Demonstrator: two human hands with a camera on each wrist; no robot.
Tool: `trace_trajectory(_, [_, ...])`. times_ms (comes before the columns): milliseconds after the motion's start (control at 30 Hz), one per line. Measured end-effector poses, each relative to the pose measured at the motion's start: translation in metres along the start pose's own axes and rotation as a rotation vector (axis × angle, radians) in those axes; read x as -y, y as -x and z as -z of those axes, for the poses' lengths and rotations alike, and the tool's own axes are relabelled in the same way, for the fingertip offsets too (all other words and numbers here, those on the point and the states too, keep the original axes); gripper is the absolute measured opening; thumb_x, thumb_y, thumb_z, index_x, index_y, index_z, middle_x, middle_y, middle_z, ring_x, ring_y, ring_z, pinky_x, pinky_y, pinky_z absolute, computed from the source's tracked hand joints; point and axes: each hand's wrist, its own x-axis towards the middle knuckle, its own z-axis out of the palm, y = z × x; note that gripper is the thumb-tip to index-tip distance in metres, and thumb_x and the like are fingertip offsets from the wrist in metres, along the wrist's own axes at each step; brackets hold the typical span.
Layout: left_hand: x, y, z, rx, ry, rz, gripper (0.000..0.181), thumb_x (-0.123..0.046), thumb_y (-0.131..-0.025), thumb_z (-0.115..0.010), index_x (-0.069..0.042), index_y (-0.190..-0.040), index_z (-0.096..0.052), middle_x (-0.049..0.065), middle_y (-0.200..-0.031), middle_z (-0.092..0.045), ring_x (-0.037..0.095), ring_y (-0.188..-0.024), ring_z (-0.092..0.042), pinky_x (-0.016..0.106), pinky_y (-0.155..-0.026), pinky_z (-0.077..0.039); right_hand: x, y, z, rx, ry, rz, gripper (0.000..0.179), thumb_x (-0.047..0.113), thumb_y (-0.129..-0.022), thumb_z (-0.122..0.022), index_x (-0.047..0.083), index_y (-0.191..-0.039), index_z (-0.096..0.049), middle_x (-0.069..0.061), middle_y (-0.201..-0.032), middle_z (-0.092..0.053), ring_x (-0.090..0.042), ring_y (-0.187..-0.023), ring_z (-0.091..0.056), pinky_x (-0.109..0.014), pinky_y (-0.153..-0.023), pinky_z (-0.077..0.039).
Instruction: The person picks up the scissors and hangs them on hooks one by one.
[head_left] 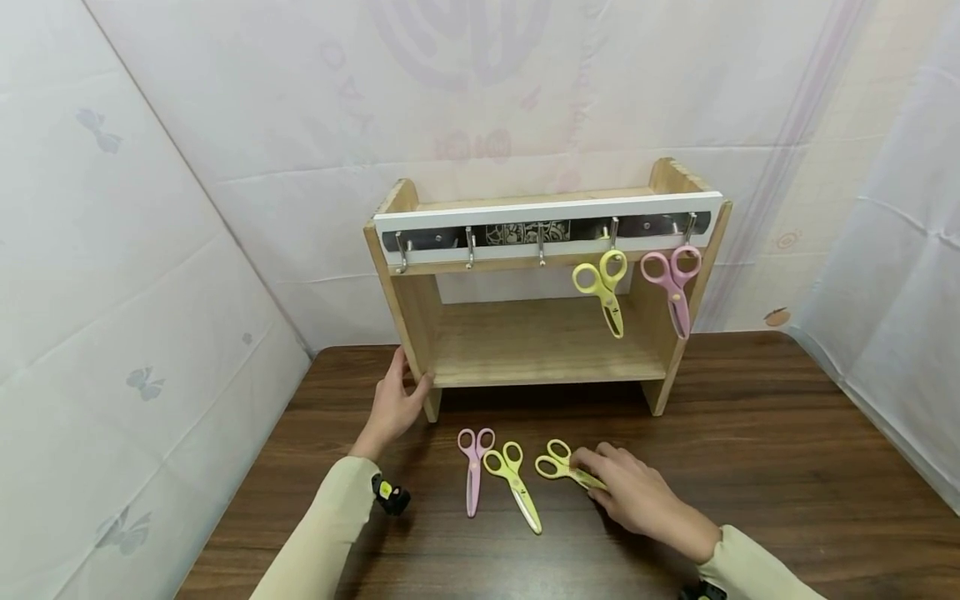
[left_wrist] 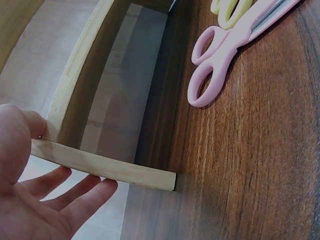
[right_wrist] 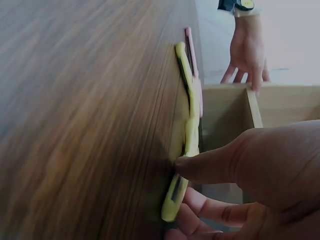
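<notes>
My right hand [head_left: 637, 496] pinches a yellow pair of scissors [head_left: 558, 463] lying on the dark wood tabletop [head_left: 750, 467], while my left hand [head_left: 393, 404], fingers relaxed, steadies the wooden rack [head_left: 416, 317]. Two pairs, yellow [head_left: 603, 287] and pink [head_left: 672, 279], already hang from its hooks; a pink pair [head_left: 474, 467] and another yellow pair [head_left: 513, 483] remain. White sheeting [head_left: 150, 208] surrounds the scene.

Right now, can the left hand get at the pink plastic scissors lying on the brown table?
Probably yes: the left hand rests on the wooden rack's side, with bare table between it and the pink scissors.
</notes>
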Motion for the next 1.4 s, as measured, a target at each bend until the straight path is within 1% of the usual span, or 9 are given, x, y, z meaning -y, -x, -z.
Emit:
trace_trajectory(100, [-0.001, 0.0, 0.001, -0.006, 0.001, -0.006, 0.063, -0.011, -0.102, -0.062, -0.01, -0.157, -0.032, 0.027, -0.142, -0.055, 0.041, -0.132, -0.055, 0.057, -0.093, -0.056, -0.008, 0.002, 0.003, -0.023, -0.013, -0.018, 0.035, 0.007, -0.085, -0.083, 0.026, -0.109, -0.067, 0.011, -0.089, -0.058, -0.011, -0.079, -0.058, -0.026, -0.052, -0.041])
trace_trajectory(300, [-0.001, 0.0, 0.001, -0.001, -0.004, -0.007, 0.062, -0.011, -0.102, -0.062, -0.01, -0.157, -0.032, 0.027, -0.143, -0.054, 0.041, -0.132, -0.054, 0.058, -0.094, -0.055, -0.018, 0.004, 0.006, -0.014, -0.035, -0.058, 0.027, 0.006, -0.085, -0.083, 0.023, -0.102, -0.07, 0.012, -0.087, -0.058, -0.009, -0.076, -0.058, -0.027, -0.054, -0.043])
trace_trajectory(433, [0.0, 0.0, 0.001, 0.002, -0.004, -0.009, 0.063, -0.012, -0.102, -0.062, -0.011, -0.157, -0.032, 0.027, -0.143, -0.055, 0.041, -0.132, -0.054, 0.058, -0.093, -0.056, -0.021, 0.004, 0.007, -0.016, -0.052, -0.061, 0.027, 0.006, -0.084, -0.084, 0.022, -0.102, -0.071, 0.013, -0.084, -0.059, -0.005, -0.073, -0.057, -0.027, -0.053, -0.044])
trace_trajectory(533, [0.001, 0.0, 0.0, 0.004, 0.002, -0.008, 0.063, -0.013, -0.102, -0.062, -0.011, -0.158, -0.032, 0.026, -0.143, -0.055, 0.041, -0.132, -0.055, 0.057, -0.093, -0.057, -0.022, 0.003, 0.008, -0.019, -0.066, -0.071, 0.027, 0.005, -0.083, -0.084, 0.02, -0.103, -0.072, 0.013, -0.08, -0.056, -0.003, -0.068, -0.053, -0.026, -0.052, -0.043])
trace_trajectory(667, [0.001, 0.0, 0.001, 0.007, 0.008, -0.004, 0.062, -0.013, -0.102, -0.062, -0.011, -0.157, -0.033, 0.026, -0.142, -0.055, 0.041, -0.13, -0.056, 0.056, -0.091, -0.058, -0.025, 0.002, 0.009, -0.021, -0.07, -0.097, 0.023, 0.006, -0.083, -0.085, 0.021, -0.096, -0.073, 0.012, -0.077, -0.053, -0.004, -0.064, -0.048, -0.027, -0.052, -0.042])
trace_trajectory(833, [0.0, 0.0, 0.001, 0.007, -0.003, -0.007, 0.062, -0.013, -0.102, -0.061, -0.012, -0.157, -0.033, 0.025, -0.141, -0.056, 0.04, -0.129, -0.057, 0.053, -0.089, -0.059, -0.031, 0.002, 0.011, -0.021, -0.057, -0.122, 0.021, 0.007, -0.083, -0.085, 0.022, -0.089, -0.072, 0.013, -0.077, -0.054, -0.005, -0.065, -0.05, -0.028, -0.054, -0.043])
trace_trajectory(1000, [0.0, 0.001, 0.001, 0.008, -0.004, -0.009, 0.062, -0.013, -0.102, -0.061, -0.011, -0.158, -0.032, 0.026, -0.142, -0.055, 0.04, -0.131, -0.056, 0.055, -0.091, -0.058, -0.034, 0.004, 0.012, -0.006, -0.069, -0.126, 0.02, 0.008, -0.084, -0.084, 0.022, -0.09, -0.071, 0.012, -0.076, -0.054, -0.006, -0.064, -0.048, -0.028, -0.054, -0.042])
trace_trajectory(1167, [0.0, 0.001, 0.001, 0.006, -0.004, -0.006, 0.062, -0.013, -0.102, -0.061, -0.012, -0.158, -0.032, 0.026, -0.141, -0.056, 0.04, -0.129, -0.057, 0.054, -0.088, -0.059, -0.035, 0.004, 0.013, 0.001, -0.069, -0.118, 0.019, 0.008, -0.085, -0.084, 0.022, -0.09, -0.071, 0.013, -0.076, -0.055, -0.005, -0.063, -0.047, -0.028, -0.053, -0.041])
trace_trajectory(1400, [0.0, 0.001, 0.0, 0.001, -0.001, -0.015, 0.063, -0.012, -0.102, -0.061, -0.011, -0.158, -0.032, 0.027, -0.142, -0.055, 0.042, -0.131, -0.055, 0.055, -0.089, -0.059, -0.034, 0.004, 0.013, 0.002, -0.074, -0.123, 0.02, 0.009, -0.085, -0.083, 0.022, -0.09, -0.071, 0.013, -0.075, -0.054, -0.006, -0.063, -0.046, -0.028, -0.052, -0.04])
